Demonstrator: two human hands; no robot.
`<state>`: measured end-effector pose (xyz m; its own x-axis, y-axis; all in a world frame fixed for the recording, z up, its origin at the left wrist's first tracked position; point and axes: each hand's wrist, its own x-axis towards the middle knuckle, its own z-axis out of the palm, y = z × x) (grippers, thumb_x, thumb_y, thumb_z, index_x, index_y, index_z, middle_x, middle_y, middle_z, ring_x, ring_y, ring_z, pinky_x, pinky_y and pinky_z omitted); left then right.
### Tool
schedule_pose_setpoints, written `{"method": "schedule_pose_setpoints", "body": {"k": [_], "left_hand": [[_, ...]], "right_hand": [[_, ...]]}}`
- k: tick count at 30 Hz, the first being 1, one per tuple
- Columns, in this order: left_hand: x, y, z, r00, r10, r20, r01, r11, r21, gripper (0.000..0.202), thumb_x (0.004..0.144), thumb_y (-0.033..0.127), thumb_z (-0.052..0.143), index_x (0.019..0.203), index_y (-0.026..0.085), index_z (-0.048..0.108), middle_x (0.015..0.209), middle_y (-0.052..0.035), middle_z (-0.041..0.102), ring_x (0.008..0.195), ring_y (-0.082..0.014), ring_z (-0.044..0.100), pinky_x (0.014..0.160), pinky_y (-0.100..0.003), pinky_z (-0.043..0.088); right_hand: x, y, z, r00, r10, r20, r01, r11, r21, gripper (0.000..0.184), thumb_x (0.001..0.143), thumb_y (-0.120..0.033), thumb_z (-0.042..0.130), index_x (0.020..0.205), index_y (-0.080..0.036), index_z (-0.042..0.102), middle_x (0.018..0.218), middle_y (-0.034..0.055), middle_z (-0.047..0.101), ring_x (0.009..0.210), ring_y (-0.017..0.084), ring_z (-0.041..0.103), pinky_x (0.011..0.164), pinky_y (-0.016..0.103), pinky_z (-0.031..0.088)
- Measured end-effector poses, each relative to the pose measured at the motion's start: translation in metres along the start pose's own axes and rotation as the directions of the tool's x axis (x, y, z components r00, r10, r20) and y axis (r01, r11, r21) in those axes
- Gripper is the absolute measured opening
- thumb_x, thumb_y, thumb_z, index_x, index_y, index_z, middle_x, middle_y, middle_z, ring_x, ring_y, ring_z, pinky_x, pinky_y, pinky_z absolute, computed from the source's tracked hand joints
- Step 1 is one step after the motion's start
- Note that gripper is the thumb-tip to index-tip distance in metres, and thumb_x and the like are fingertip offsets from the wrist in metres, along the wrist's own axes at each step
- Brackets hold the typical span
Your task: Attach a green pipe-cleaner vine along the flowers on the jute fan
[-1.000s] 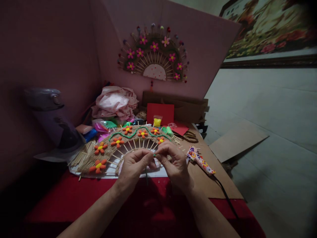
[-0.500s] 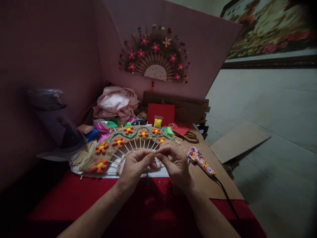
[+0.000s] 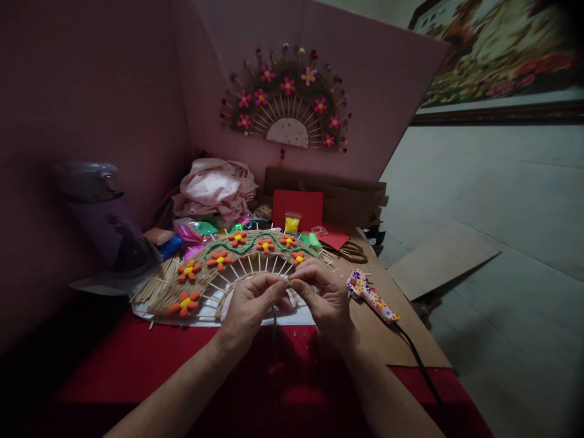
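Observation:
My left hand (image 3: 253,304) and my right hand (image 3: 323,301) meet fingertip to fingertip, each in a pinch, over the near edge of a half-round fan (image 3: 166,297). Between them shows a speck of a thin green strand (image 3: 274,322), whose dark end hangs below my left fingers. Whether it is clay or cord I cannot tell. The fan is made of twine and sticks. Orange flowers (image 3: 184,303) with yellow centres and a wavy green line (image 3: 241,249) decorate it. My hands hide its lower right part.
A flower-patterned glue gun (image 3: 373,298) with a black cord lies on cardboard (image 3: 392,344) at right. Behind the fan are coloured clay packets (image 3: 292,225), crumpled pink cloth (image 3: 216,185) and red card (image 3: 297,208). A bottle (image 3: 98,213) stands left; a finished-looking fan (image 3: 287,131) hangs behind.
My fingertips have drawn slightly closer together, and less of the green strand shows between them. The whole view has shifted very slightly; the other things stay in place.

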<state>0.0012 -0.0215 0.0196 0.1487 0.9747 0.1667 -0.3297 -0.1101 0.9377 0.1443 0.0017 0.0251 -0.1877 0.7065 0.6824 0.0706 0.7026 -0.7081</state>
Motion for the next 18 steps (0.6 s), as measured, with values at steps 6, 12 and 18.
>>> {"method": "schedule_pose_setpoints", "body": {"k": [6,12,18], "left_hand": [[-0.0008,0.003,0.0024,1.0,-0.015,0.002,0.015,1.0,-0.015,0.018,0.077,0.03,0.065,0.069,0.014,0.062,0.058,0.0,0.062,0.056,-0.0103,0.056,0.06,-0.023,0.045],[0.0007,0.0032,0.0001,1.0,-0.002,-0.009,0.003,0.998,0.056,0.023,0.081,0.035,0.059,0.069,0.015,0.062,0.057,-0.0009,0.063,0.057,-0.0113,0.055,0.063,-0.024,0.043],[0.0004,0.0026,-0.0009,1.0,0.0,0.021,-0.002,0.996,0.093,0.03,0.083,0.038,0.057,0.064,0.015,0.063,0.059,-0.0021,0.063,0.061,-0.0121,0.056,0.066,-0.024,0.044]], "right_hand": [[-0.0006,0.0014,-0.0026,1.0,0.023,-0.004,-0.023,1.0,-0.021,0.009,0.084,-0.028,0.06,0.087,-0.023,0.068,0.08,0.001,0.059,0.079,0.015,0.055,0.07,0.03,0.043],[-0.0013,0.0051,-0.0039,0.987,0.158,0.001,-0.157,0.982,0.107,0.03,0.088,-0.04,0.052,0.11,-0.024,0.064,0.082,0.0031,0.061,0.074,0.016,0.056,0.066,0.03,0.045],[0.0003,0.0049,0.0014,0.989,0.144,0.024,-0.146,0.977,0.154,0.01,0.079,-0.029,0.066,0.087,-0.023,0.068,0.08,0.0003,0.057,0.074,0.013,0.054,0.065,0.026,0.043]]}}
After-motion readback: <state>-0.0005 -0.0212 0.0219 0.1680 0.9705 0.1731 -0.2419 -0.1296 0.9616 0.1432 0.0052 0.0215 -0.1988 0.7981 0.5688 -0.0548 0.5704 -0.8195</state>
